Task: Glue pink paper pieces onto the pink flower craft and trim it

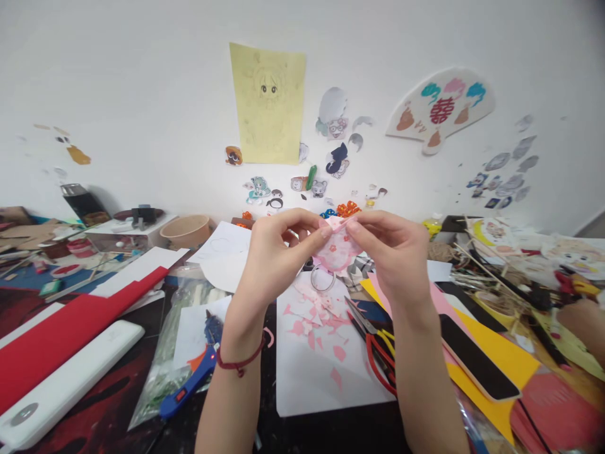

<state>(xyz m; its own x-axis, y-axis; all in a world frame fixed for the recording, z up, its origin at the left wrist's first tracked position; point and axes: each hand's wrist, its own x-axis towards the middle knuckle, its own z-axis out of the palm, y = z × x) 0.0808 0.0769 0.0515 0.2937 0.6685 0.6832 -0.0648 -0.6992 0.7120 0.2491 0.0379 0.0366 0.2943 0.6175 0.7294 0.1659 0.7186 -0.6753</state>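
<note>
Soft, fairly even light fills the scene, and the white wall (165, 94) reads as pale grey, darkening toward the upper right corner. Shadows are mostly faint and diffuse; where the light comes from cannot be told. Small glints show on the plastic bag (158, 362), and a red light glows on the glue gun (191, 382). The wide lens stretches the white case (78, 375) at the left. Detail smears toward both edges; the pink piece (338, 247) mid-picture looks slightly soft.

Yellow sheet (269, 120), fan (442, 112) on wall (142, 82); dark cylinder (82, 203), perhaps flask.
</note>
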